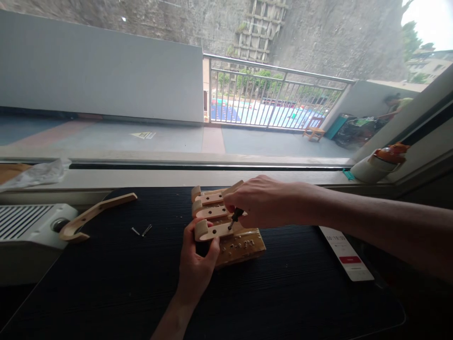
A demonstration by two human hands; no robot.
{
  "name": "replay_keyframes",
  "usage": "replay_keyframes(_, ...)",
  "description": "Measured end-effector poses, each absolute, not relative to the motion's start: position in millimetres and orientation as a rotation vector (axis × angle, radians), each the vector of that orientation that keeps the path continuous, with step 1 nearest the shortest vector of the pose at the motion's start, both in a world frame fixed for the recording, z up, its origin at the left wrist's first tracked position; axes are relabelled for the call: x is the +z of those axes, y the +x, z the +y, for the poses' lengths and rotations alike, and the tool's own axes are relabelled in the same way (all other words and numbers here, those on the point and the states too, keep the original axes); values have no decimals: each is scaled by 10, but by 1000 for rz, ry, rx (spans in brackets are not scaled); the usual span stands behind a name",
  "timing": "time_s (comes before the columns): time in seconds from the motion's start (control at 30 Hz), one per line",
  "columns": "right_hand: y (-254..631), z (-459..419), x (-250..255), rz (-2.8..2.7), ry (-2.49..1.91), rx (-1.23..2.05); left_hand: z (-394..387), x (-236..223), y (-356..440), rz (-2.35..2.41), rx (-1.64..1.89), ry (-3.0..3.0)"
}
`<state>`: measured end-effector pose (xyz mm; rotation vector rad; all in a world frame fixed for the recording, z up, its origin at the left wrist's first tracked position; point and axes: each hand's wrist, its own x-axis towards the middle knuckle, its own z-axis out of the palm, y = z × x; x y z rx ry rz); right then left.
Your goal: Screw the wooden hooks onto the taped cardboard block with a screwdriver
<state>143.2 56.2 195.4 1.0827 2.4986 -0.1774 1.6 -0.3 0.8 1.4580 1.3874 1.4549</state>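
Note:
A wooden board (244, 248) lies on the black table (106, 283) with three curved wooden hooks laid across it. My left hand (196, 264) grips the board's near left edge, thumb and fingers wrapped beside the nearest hook (212, 231). My right hand (262, 200) reaches in from the right, closed on a small dark screwdriver (234, 218) whose tip rests on that nearest hook. A loose fourth hook (94, 215) lies apart at the left.
Two small screws (141, 230) lie on the table left of the board. A phone (348, 255) with a lit screen lies at the right. A white heater (31, 226) stands at the left edge, a window sill (159, 177) behind.

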Motion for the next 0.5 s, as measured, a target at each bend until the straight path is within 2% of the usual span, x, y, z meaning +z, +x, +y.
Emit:
replay_keyframes(0.17,1399,582,1885,2564,971,-117,7,8,28,1395,1470,1448)
replay_keyframes(0.33,1402,581,1780,2513,1154,-114,12,29,33,1393,1467,1470)
replay_keyframes(0.5,1428,571,1892,2488,1199,-144,11,58,32,1396,1450,1494)
